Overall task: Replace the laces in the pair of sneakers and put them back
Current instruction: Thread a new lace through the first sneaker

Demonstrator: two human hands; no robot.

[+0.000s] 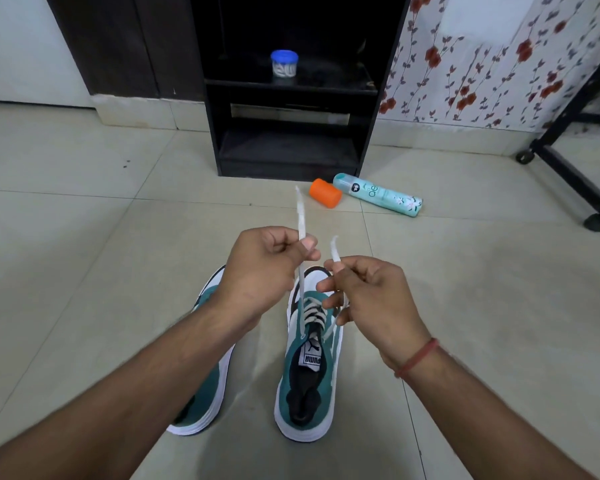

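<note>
Two teal-and-white sneakers stand side by side on the tiled floor, toes pointing away from me. The right sneaker (309, 372) has a white lace (310, 311) threaded through its eyelets. My left hand (264, 268) pinches one lace end, which sticks up above the fingers. My right hand (368, 296) pinches the other, shorter end. Both hands hover above the toe of the right sneaker. My left forearm hides most of the left sneaker (205, 386).
A black open shelf unit (291, 109) stands against the wall ahead, with a blue-lidded jar (284, 64) on its upper shelf. An orange cap (324, 192) and a mint spray can (378, 194) lie on the floor before it. A black wheeled frame (575, 174) stands at right.
</note>
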